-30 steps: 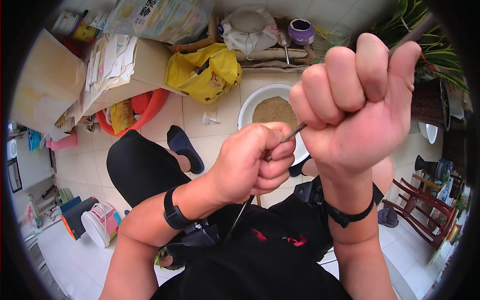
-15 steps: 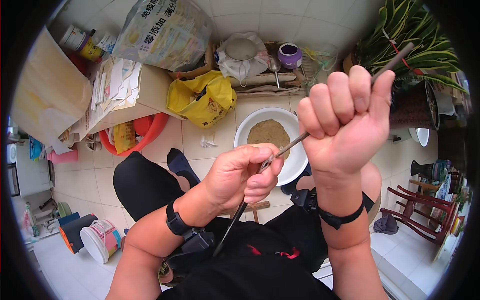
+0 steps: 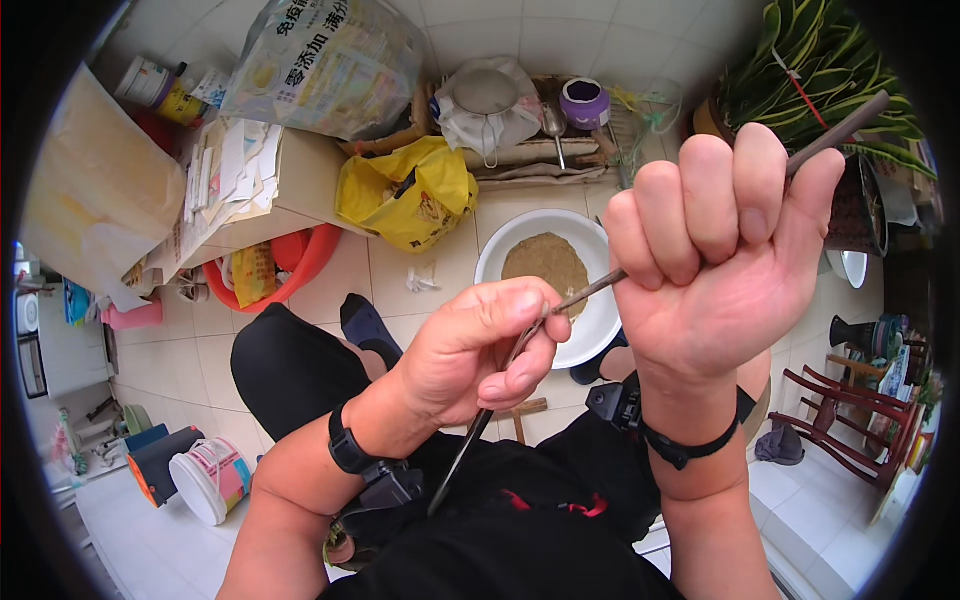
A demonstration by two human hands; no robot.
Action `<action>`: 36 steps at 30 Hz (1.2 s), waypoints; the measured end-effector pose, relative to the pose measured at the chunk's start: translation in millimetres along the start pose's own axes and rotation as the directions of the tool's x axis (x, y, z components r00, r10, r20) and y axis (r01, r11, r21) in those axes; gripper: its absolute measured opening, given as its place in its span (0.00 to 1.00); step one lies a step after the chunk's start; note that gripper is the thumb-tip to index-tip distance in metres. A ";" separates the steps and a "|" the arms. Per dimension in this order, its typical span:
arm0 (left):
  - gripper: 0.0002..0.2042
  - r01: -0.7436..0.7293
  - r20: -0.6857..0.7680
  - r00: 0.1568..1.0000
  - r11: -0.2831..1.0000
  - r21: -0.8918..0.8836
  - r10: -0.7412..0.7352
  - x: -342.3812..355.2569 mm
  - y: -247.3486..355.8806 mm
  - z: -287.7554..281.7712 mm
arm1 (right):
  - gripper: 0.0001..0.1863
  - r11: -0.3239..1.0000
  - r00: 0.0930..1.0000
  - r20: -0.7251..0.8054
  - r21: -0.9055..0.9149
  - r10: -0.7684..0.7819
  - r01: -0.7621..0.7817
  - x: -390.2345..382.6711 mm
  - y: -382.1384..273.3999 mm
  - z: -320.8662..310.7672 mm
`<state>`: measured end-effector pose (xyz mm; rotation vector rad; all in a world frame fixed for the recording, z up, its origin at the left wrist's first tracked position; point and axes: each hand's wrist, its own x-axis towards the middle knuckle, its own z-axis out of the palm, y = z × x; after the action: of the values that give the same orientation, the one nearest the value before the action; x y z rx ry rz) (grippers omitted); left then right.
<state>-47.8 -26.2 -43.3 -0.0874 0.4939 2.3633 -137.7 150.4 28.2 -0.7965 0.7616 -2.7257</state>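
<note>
A long thin dark rod slants across my lap, higher at the right. My right hand has its fingers curled round the thicker upper part, palm side showing, and the brown-grey end sticks out past the thumb. Lower down, my left hand pinches the rod between thumb and fingers. Below that hand the rod narrows to a shiny lower end near my black clothing. Behind the hands, a white basin on the floor holds a flat brown mass, partly hidden by my left hand.
A yellow plastic bag and a red tub stand left of the basin. On a low ledge are a strainer, a metal scoop and a purple jar. A leafy plant rises at the far right.
My right hand has moved a little right and looks larger, still gripping the rod. My left hand keeps its pinch in nearly the same place. The whole view has shifted slightly.
</note>
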 end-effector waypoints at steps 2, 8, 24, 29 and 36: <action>0.20 0.014 0.008 1.000 0.999 -0.029 -0.014 1.6 -0.8 1.3 | 0.28 1.000 1.000 -0.002 0.007 0.006 -0.006 -0.9 3.9 -1.9; 0.21 0.033 0.010 0.999 0.996 -0.083 -0.033 6.3 -3.5 1.5 | 0.28 1.000 1.000 0.001 -0.011 0.015 -0.015 -1.3 5.3 -2.1; 0.18 0.074 -0.085 0.994 0.997 0.026 -0.072 -0.3 -2.8 21.4 | 0.29 0.998 0.998 0.044 -0.053 0.038 -0.036 -3.6 10.9 2.4; 0.16 0.067 -0.120 0.991 0.997 0.035 -0.062 -3.5 -5.8 24.8 | 0.29 0.997 0.989 0.126 -0.032 0.076 -0.073 -3.8 13.8 4.8; 0.17 0.088 -0.161 0.984 0.993 0.077 -0.074 0.7 -7.2 15.3 | 0.28 0.992 0.993 0.002 -0.042 0.120 -0.120 -8.9 20.6 -0.4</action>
<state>-42.3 -15.2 -31.7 -0.2536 0.6525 2.2633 -129.5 135.9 13.1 -0.7399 0.8399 -2.6086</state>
